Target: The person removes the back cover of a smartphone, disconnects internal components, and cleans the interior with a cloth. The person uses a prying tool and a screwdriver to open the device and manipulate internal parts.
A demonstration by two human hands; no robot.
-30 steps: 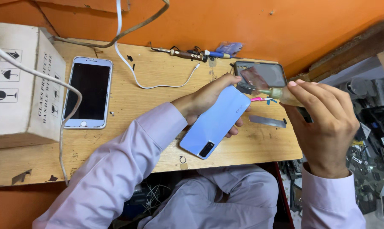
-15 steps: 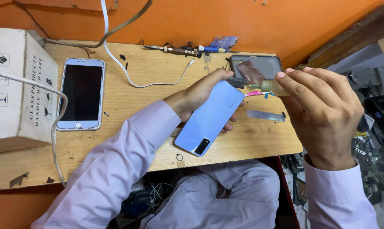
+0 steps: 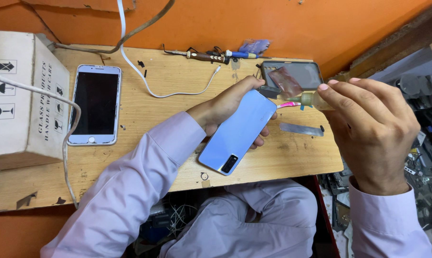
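Two hands: we grip with both.
Left hand [image 3: 225,106]: grasps blue phone [image 3: 237,133], back up, above the desk [image 3: 178,157].
Right hand [image 3: 368,129]: pinches small bottle [image 3: 314,99], pink nozzle at the phone's top edge.
Tip: we keep the phone steady and squeeze gently along the seam.

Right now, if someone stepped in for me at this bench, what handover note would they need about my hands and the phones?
Left hand: holds the light blue smartphone back side up, tilted above the wooden table.
Right hand: holds a small translucent bottle with a pink nozzle; the tip is at the phone's upper edge.
Nearby: white smartphone with dark screen lying flat at left; dark phone and flat metal blade on the table.
Done: the blue phone is picked up. Its back looks closed; whether any liquid is applied cannot be told.
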